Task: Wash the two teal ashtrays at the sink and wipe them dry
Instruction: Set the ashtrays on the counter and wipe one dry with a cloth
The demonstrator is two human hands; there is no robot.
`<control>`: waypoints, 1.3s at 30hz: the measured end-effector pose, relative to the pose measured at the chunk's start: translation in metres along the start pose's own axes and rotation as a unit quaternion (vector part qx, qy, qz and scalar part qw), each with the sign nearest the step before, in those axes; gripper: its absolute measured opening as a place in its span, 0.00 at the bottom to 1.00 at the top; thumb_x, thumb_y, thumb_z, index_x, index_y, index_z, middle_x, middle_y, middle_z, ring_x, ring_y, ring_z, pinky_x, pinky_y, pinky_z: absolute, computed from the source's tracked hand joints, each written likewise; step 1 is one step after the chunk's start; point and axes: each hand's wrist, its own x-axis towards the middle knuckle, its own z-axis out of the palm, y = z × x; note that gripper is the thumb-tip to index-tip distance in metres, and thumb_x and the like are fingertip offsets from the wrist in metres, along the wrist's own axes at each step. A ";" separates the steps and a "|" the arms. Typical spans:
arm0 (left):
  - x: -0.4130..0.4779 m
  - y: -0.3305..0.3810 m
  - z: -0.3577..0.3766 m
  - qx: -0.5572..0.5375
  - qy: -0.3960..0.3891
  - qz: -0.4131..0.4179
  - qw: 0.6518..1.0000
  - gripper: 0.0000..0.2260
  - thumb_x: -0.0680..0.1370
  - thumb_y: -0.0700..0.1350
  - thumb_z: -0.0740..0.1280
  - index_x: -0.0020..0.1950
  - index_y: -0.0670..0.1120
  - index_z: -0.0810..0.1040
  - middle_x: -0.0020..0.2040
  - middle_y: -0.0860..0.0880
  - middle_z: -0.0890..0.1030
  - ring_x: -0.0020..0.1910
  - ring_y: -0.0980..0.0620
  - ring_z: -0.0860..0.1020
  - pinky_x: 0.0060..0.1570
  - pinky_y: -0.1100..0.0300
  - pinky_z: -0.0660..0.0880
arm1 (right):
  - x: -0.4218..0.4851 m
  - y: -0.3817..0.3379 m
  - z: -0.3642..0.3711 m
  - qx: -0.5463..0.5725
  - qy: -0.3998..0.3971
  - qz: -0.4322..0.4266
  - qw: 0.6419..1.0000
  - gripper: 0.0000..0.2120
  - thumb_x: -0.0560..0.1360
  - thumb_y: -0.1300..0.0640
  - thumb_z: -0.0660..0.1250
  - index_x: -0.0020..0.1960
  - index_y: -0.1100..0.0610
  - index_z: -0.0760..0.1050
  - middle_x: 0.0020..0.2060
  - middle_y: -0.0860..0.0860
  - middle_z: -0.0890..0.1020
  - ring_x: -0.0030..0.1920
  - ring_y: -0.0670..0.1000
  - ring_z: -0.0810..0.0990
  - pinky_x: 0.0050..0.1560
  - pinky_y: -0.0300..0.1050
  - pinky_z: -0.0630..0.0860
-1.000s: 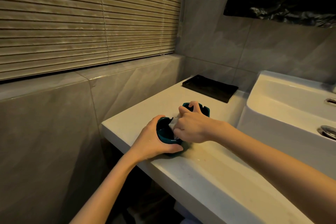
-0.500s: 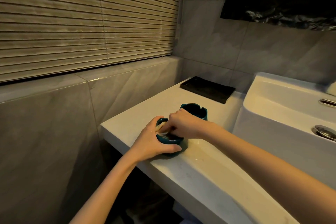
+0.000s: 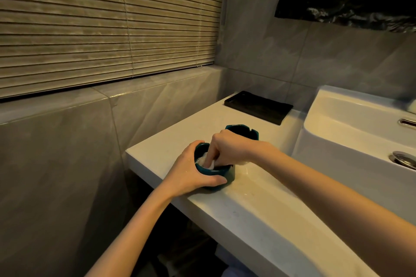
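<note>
Meeting grey tiles [image 3: 67, 164] beyond the left hand [image 3: 191, 171], the surface [image 3: 258, 209] bears the ashtray [image 3: 216, 172] it grips; right hand [image 3: 229, 146] pinches cloth [image 3: 203, 161] inside.

Two ashtrays [image 3: 216, 172] [image 3: 244, 130], one tissue [image 3: 203, 161], one tray [image 3: 258, 107], one sink [image 3: 337, 164].

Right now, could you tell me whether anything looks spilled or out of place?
Only a wet sheen on the counter beside the near ashtray, which the left hand holds while the right hand wipes it with white tissue. Nothing else.
</note>
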 end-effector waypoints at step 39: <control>-0.002 0.000 0.003 -0.007 0.015 -0.008 1.000 0.46 0.54 0.63 0.76 0.68 0.52 0.65 0.59 0.56 0.74 0.58 0.57 0.74 0.55 0.62 0.74 | 0.001 -0.001 0.002 -0.346 0.038 -0.035 0.937 0.12 0.79 0.50 0.62 0.59 0.51 0.77 0.51 0.49 0.80 0.61 0.50 0.65 0.60 0.52 0.57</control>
